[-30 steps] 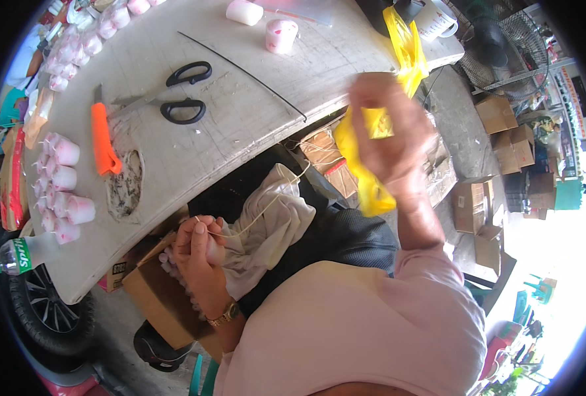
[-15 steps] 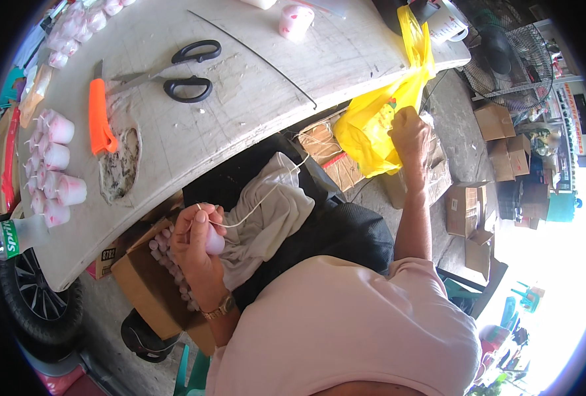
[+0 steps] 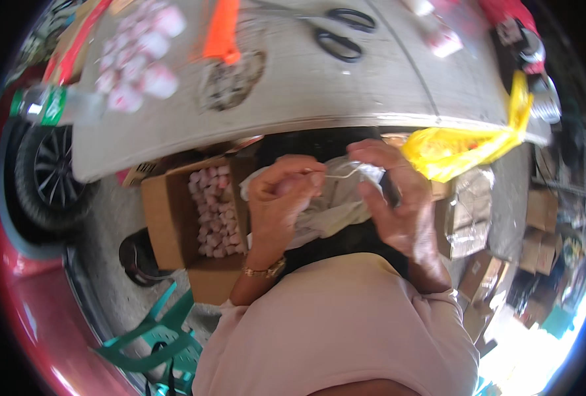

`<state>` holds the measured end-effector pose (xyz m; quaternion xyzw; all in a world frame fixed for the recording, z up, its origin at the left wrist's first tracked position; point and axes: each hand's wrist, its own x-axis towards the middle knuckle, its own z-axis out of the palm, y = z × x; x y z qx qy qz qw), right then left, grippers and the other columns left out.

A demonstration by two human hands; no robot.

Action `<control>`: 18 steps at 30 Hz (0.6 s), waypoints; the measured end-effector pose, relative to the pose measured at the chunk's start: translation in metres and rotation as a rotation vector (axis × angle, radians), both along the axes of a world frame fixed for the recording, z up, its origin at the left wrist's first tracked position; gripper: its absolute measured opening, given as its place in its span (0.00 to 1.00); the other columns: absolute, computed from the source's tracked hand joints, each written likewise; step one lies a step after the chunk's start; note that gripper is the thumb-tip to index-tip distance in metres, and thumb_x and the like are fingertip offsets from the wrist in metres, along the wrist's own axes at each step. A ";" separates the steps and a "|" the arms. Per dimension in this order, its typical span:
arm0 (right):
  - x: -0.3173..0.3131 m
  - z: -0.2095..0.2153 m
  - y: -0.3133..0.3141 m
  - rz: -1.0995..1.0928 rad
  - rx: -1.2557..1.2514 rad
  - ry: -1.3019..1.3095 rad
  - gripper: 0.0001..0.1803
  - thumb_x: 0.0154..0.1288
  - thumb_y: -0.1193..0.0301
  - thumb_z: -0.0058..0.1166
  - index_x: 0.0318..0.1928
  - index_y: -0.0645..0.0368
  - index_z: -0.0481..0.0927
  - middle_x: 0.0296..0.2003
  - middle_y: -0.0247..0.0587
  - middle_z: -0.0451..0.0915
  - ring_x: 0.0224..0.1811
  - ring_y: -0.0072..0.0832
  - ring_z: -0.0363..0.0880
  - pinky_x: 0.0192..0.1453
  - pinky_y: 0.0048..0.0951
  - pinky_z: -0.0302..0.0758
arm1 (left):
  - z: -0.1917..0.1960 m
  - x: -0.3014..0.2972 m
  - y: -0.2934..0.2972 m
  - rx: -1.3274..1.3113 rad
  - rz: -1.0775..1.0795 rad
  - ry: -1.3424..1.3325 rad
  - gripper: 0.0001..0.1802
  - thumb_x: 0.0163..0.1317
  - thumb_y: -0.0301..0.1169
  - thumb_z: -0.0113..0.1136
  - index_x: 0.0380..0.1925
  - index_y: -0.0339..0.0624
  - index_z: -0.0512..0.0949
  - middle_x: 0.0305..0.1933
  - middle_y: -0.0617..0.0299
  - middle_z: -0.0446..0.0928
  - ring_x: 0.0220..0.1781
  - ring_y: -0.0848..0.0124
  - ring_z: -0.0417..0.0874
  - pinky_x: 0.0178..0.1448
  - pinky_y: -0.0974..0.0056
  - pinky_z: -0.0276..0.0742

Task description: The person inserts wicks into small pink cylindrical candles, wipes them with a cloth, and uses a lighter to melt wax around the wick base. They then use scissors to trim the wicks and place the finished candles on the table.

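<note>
My left hand (image 3: pixel 272 201) is closed, thumb and forefinger pinching a pale string (image 3: pixel 341 175) close to a small pinkish cup (image 3: pixel 293 184) that the fingers partly hide. The string runs across toward my right hand (image 3: pixel 402 201). That hand is blurred, its thumb and forefinger spread apart around the string's far end; whether it touches the string is unclear. Beneath both hands a greyish-white cloth (image 3: pixel 332 214) lies over my dark lap. Left of my left wrist, an open cardboard box (image 3: pixel 164 221) holds many small pinkish cups (image 3: pixel 215 214).
On the white table (image 3: pixel 293 99) lie black-handled scissors (image 3: pixel 339 45), an orange-handled knife (image 3: pixel 222 33), pink cups (image 3: pixel 141 56) and a bottle (image 3: pixel 52 104). A yellow plastic bag (image 3: pixel 451 150) hangs at the right edge. A green chair (image 3: pixel 164 340) and a red car (image 3: pixel 39 297) are at left.
My right hand has left the yellow bag and come in beside my left hand, its fingers now spread. The view has swung left; the string between the hands is shorter.
</note>
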<state>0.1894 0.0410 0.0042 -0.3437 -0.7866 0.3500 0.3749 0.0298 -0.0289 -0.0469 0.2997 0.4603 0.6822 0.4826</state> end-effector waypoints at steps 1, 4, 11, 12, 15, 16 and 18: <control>-0.015 -0.006 -0.002 0.089 0.014 0.004 0.13 0.58 0.83 0.58 0.45 0.65 0.78 0.42 0.46 0.81 0.39 0.34 0.84 0.45 0.29 0.78 | 0.001 -0.002 0.000 0.067 0.003 -0.034 0.06 0.58 0.21 0.64 0.37 0.35 0.82 0.37 0.62 0.78 0.34 0.79 0.77 0.35 0.75 0.71; -0.040 -0.017 -0.005 0.176 -0.225 0.056 0.11 0.58 0.82 0.59 0.43 0.64 0.78 0.36 0.45 0.81 0.35 0.31 0.83 0.38 0.24 0.78 | 0.003 -0.008 -0.007 0.060 0.075 -0.142 0.06 0.58 0.22 0.65 0.36 0.36 0.83 0.38 0.62 0.77 0.36 0.78 0.76 0.37 0.74 0.70; -0.044 -0.008 -0.010 0.130 -0.089 -0.021 0.07 0.54 0.83 0.60 0.34 0.62 0.80 0.28 0.40 0.78 0.23 0.26 0.77 0.26 0.23 0.72 | 0.001 -0.021 -0.010 0.161 -0.077 -0.818 0.14 0.69 0.33 0.51 0.47 0.36 0.76 0.43 0.56 0.76 0.47 0.67 0.78 0.58 0.61 0.72; -0.044 -0.007 -0.011 0.113 -0.045 -0.033 0.07 0.54 0.84 0.61 0.33 0.62 0.80 0.28 0.40 0.78 0.23 0.26 0.77 0.26 0.23 0.72 | 0.000 -0.021 -0.008 0.212 -0.079 -0.908 0.15 0.71 0.34 0.49 0.49 0.36 0.75 0.45 0.54 0.76 0.51 0.64 0.77 0.63 0.58 0.70; -0.043 -0.007 -0.016 0.074 0.077 -0.059 0.08 0.51 0.84 0.61 0.32 0.61 0.79 0.26 0.39 0.76 0.22 0.29 0.76 0.25 0.25 0.72 | 0.000 -0.021 -0.004 0.286 -0.045 -1.116 0.16 0.73 0.35 0.45 0.53 0.37 0.73 0.52 0.50 0.75 0.62 0.57 0.72 0.73 0.52 0.60; -0.043 -0.008 -0.017 0.063 0.114 -0.066 0.09 0.49 0.84 0.62 0.32 0.60 0.79 0.25 0.39 0.75 0.22 0.30 0.76 0.25 0.25 0.72 | 0.000 -0.021 -0.003 0.304 -0.026 -1.174 0.17 0.73 0.35 0.45 0.53 0.37 0.72 0.54 0.49 0.74 0.66 0.55 0.70 0.76 0.50 0.57; -0.045 -0.010 -0.019 0.061 0.161 -0.042 0.10 0.47 0.83 0.62 0.31 0.59 0.79 0.24 0.38 0.74 0.21 0.31 0.75 0.24 0.27 0.72 | 0.001 -0.020 -0.003 0.300 0.026 -1.216 0.17 0.73 0.36 0.45 0.54 0.39 0.73 0.55 0.49 0.74 0.68 0.54 0.67 0.76 0.49 0.57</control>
